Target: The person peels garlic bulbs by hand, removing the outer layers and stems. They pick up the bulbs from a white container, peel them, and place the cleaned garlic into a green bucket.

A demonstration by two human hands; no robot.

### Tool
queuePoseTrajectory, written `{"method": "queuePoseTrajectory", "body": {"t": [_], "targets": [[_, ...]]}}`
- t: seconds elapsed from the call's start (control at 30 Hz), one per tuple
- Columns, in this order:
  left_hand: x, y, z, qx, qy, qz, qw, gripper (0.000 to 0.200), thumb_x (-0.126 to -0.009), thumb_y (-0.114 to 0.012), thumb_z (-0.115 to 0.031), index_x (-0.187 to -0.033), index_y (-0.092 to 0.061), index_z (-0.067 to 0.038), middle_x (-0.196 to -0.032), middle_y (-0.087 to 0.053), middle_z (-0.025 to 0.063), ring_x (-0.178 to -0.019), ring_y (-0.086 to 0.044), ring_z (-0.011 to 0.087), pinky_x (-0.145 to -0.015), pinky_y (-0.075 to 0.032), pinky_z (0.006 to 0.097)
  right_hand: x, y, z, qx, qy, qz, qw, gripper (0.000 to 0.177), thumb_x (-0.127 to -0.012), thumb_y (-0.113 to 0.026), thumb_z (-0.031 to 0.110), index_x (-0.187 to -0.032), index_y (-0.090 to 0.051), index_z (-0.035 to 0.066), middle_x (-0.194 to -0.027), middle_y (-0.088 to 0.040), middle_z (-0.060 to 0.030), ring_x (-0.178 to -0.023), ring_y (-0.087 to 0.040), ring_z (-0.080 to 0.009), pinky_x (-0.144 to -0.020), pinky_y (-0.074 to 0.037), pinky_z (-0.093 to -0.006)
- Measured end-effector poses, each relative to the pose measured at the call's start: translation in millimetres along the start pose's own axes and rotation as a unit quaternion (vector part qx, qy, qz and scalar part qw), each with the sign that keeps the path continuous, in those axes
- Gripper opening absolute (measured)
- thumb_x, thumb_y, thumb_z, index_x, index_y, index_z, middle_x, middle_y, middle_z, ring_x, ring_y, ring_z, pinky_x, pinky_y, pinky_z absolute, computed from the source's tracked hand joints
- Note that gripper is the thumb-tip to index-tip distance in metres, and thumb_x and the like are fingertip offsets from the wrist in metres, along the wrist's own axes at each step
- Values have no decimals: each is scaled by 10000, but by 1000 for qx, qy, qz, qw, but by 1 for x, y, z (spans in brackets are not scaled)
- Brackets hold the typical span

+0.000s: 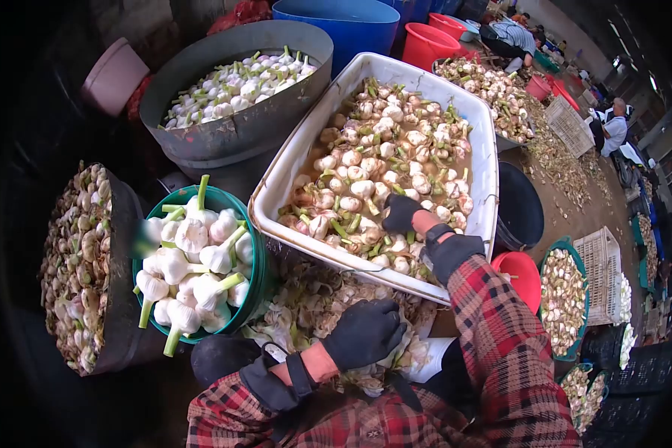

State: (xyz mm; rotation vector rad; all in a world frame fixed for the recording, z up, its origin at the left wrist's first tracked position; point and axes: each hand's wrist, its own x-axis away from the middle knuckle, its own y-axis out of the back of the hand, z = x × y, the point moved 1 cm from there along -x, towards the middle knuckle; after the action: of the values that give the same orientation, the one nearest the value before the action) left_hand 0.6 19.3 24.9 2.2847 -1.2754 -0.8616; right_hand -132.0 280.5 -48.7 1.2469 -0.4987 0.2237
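My right hand (403, 214), in a black glove, reaches into a white tub (487, 179) of garlic bulbs (362, 188) lying in brownish water. Its fingers are bent down against the bulbs, and what they hold, if anything, is hidden. My left hand (364, 334), also gloved in black, is closed above the heap of peeled skins (310, 295) near my lap. Nothing can be made out in its curled fingers. Left of it, a green bucket (255, 299) is heaped with clean white garlic bulbs (190, 236) with green stems.
A big grey tub (201, 145) of garlic stands behind the bucket, and a dark container (116, 299) of unpeeled garlic at the left. Blue (351, 26) and red (425, 46) tubs are at the back. Right are a red basin (519, 280) and white crate (597, 269). People (614, 127) sit far off.
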Motion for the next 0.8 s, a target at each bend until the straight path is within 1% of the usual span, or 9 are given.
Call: {"method": "queuePoseTrajectory", "body": {"t": [0.03,0.1,0.17,0.23,0.3,0.37,0.47,0.6,0.8], "targets": [[0,0,1,0,-1,1,1000,131,-801,-640,-142,-830,-621,-16,-917,-620,180,-764,-603,374,-676,-494,438,8,9,2,0,-1,-1,1000,586,-691,-667,347,-1153,-576,-1,-1183,-589,-247,-1093,-586,-352,-938,-472,-390],[-3,1,2,-15,25,-98,995,151,-799,-647,-150,-873,-636,-18,-939,-628,190,-797,-617,373,-703,-512,426,42,35,11,9,-62,-84,994,610,-699,-667,404,-1151,-580,5,-1169,-597,-238,-1079,-591,-347,-934,-473,-393],[-5,3,7,-9,56,-99,993,235,-805,-667,-152,-983,-622,-5,-963,-636,196,-816,-641,343,-717,-527,397,80,49,18,-53,-36,-200,978,620,-709,-677,472,-1105,-607,1,-1044,-644,-234,-1002,-623,-352,-875,-494,-412],[-7,-1,19,39,74,-235,968,354,-811,-695,-159,-1097,-577,15,-988,-645,186,-821,-664,289,-723,-532,357,114,43,29,-127,-1,-304,944,575,-735,-687,476,-1038,-628,-9,-962,-659,-232,-935,-637,-365,-831,-500,-424],[-11,4,17,93,133,-231,959,508,-814,-721,-162,-1221,-494,39,-1029,-643,166,-868,-663,220,-748,-529,331,151,30,58,-195,26,-371,908,512,-755,-707,455,-964,-642,-7,-898,-660,-228,-877,-642,-371,-784,-503,-425],[-13,5,18,163,174,-236,942,508,-824,-712,-142,-1238,-480,40,-1062,-630,142,-906,-639,184,-779,-520,320,175,7,82,-274,54,-367,887,388,-764,-739,364,-900,-646,13,-833,-646,-209,-810,-638,-367,-702,-501,-414],[-9,3,29,231,181,-208,933,417,-862,-657,-85,-1220,-499,60,-1076,-607,107,-951,-582,140,-839,-495,294,192,-20,105,-258,106,-442,852,276,-817,-691,278,-864,-653,9,-779,-632,-192,-746,-625,-369,-657,-487,-421],[-10,20,15,406,189,-220,867,384,-918,-595,-118,-1232,-490,75,-1116,-602,120,-1006,-579,160,-890,-502,306,201,-22,91,-505,-15,-282,815,227,-913,-604,200,-858,-655,-13,-695,-622,-111,-613,-575,-179,-613,-473,-316],[-11,19,17,368,179,-266,873,402,-899,-620,-92,-1241,-484,72,-1162,-593,131,-1042,-572,167,-889,-493,298,222,-15,110,-403,86,-428,804,154,-837,-681,129,-924,-661,4,-790,-644,-94,-690,-649,-168,-626,-513,-304]]}}
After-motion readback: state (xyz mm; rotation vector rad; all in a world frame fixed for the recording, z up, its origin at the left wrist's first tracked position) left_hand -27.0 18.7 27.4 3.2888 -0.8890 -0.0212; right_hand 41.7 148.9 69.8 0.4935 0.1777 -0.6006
